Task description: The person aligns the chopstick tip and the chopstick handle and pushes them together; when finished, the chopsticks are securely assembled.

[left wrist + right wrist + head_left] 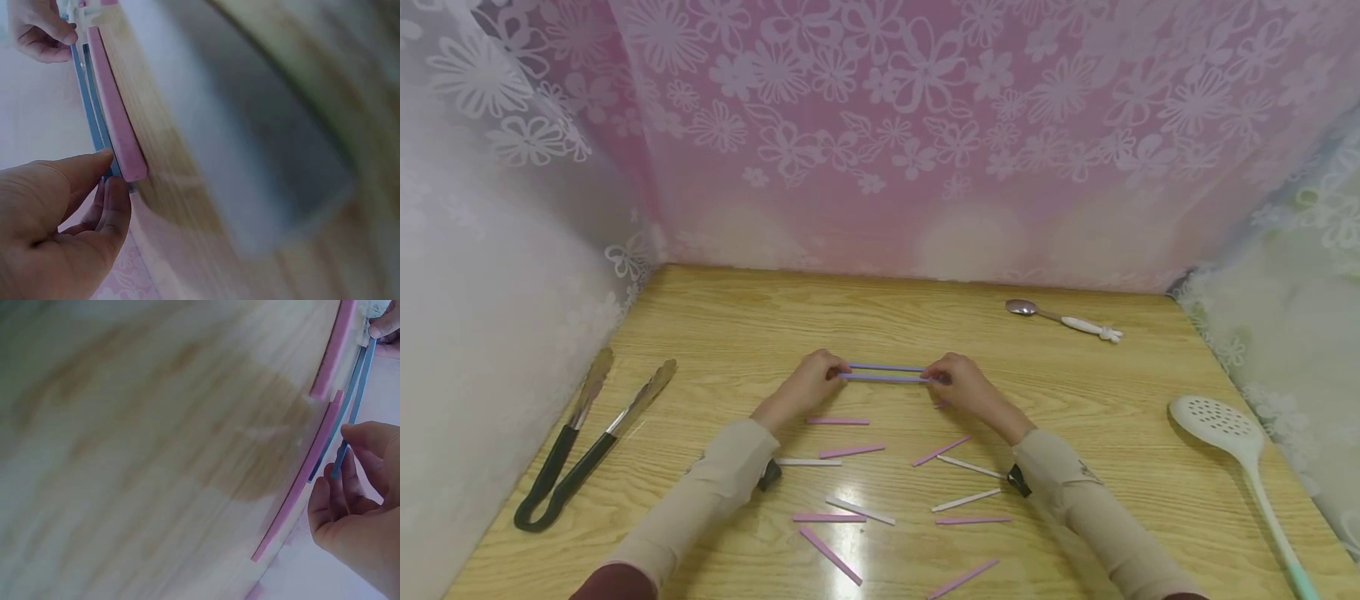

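My left hand (815, 375) and right hand (962, 382) pinch opposite ends of a thin blue-violet strip (886, 378) between thumbs and fingertips. Close behind it in the head view runs a second blue-violet strip (887, 367), nearly parallel. In the right wrist view this second strip (331, 428) appears lower, against the table, while the gripped strip (360, 387) is raised at the fingertips. Both strips also show in the left wrist view, beside a pink strip (112, 106). Fingers hide the strips' ends in the head view.
Several pink strips (827, 518) and white strips (966, 500) lie scattered on the wooden table (760, 308) between my forearms. Tongs (580, 467) lie at left, a slotted skimmer (1217, 421) at right, a spoon (1060, 319) at the back right. Floral curtains (880, 125) surround the table.
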A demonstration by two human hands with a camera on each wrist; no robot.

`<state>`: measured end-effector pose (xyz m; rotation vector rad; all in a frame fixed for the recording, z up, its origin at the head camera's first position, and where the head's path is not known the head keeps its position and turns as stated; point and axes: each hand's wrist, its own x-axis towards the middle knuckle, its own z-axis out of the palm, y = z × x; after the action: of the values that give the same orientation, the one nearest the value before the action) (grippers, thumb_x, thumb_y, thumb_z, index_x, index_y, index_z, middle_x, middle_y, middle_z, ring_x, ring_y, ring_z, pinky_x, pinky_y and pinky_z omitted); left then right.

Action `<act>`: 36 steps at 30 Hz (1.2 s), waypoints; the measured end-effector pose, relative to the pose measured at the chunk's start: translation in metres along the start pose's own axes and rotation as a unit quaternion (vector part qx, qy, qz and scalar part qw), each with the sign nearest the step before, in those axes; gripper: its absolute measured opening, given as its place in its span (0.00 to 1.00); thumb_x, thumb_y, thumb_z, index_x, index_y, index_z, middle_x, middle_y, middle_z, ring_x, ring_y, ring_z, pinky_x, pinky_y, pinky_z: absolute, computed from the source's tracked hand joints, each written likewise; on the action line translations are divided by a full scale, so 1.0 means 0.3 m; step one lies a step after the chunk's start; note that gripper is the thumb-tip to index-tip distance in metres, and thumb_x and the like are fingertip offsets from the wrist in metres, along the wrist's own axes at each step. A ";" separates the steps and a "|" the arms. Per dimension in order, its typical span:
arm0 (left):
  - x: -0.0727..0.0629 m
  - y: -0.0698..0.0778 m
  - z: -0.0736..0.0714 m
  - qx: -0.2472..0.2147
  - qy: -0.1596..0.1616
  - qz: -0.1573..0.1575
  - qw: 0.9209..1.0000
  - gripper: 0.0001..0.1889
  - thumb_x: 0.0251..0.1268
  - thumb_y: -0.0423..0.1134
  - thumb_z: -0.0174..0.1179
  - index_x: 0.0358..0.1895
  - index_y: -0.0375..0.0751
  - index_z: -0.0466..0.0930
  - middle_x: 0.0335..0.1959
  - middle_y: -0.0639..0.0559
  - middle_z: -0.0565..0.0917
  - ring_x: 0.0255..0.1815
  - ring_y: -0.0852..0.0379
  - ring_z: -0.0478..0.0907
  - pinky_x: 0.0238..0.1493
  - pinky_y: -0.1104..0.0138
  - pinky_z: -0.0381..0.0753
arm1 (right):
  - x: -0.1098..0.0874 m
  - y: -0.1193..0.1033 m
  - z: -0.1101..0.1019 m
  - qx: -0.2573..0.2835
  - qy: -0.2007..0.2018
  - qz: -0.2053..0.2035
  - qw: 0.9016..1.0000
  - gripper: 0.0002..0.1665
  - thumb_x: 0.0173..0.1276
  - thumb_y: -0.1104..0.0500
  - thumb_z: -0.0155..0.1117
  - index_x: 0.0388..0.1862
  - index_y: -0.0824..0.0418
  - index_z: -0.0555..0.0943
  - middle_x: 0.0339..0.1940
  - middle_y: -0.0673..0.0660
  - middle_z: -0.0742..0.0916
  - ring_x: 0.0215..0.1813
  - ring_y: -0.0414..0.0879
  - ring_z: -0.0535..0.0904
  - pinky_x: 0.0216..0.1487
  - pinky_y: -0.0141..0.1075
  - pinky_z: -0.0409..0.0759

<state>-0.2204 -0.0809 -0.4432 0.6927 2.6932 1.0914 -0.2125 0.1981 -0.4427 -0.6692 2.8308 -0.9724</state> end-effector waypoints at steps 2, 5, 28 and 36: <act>0.002 0.001 0.004 0.000 -0.002 -0.007 1.000 0.08 0.65 0.28 0.58 0.44 0.30 0.81 0.36 0.45 0.78 0.37 0.54 0.73 0.41 0.65 0.77 | 0.000 0.000 0.001 -0.007 -0.001 0.003 1.000 0.07 0.62 0.69 0.63 0.38 0.68 0.84 0.32 0.57 0.81 0.36 0.46 0.74 0.40 0.37 0.78; 0.004 0.004 0.008 -0.002 -0.004 -0.019 1.000 0.08 0.65 0.28 0.57 0.45 0.29 0.81 0.38 0.44 0.78 0.39 0.54 0.73 0.43 0.64 0.77 | -0.001 -0.001 0.004 -0.013 0.000 0.015 1.000 0.06 0.63 0.69 0.63 0.39 0.69 0.84 0.33 0.57 0.81 0.37 0.47 0.75 0.41 0.38 0.79; 0.009 0.016 0.003 0.010 -0.007 -0.045 0.999 0.08 0.66 0.27 0.56 0.45 0.29 0.81 0.40 0.42 0.78 0.41 0.51 0.74 0.45 0.63 0.79 | 0.004 -0.022 0.013 -0.022 -0.006 0.033 0.999 0.06 0.65 0.67 0.62 0.38 0.68 0.83 0.32 0.56 0.81 0.38 0.48 0.74 0.44 0.41 0.78; 0.008 0.018 0.002 0.004 -0.010 -0.046 0.999 0.08 0.66 0.27 0.56 0.45 0.28 0.81 0.40 0.42 0.78 0.41 0.51 0.75 0.46 0.62 0.78 | 0.004 -0.018 0.012 -0.020 -0.008 0.038 0.999 0.06 0.65 0.66 0.62 0.39 0.68 0.83 0.33 0.56 0.81 0.39 0.48 0.74 0.45 0.41 0.78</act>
<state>-0.2204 -0.0760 -0.4398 0.5720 2.6858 1.0466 -0.2106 0.1918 -0.4423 -0.5667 2.8453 -0.8982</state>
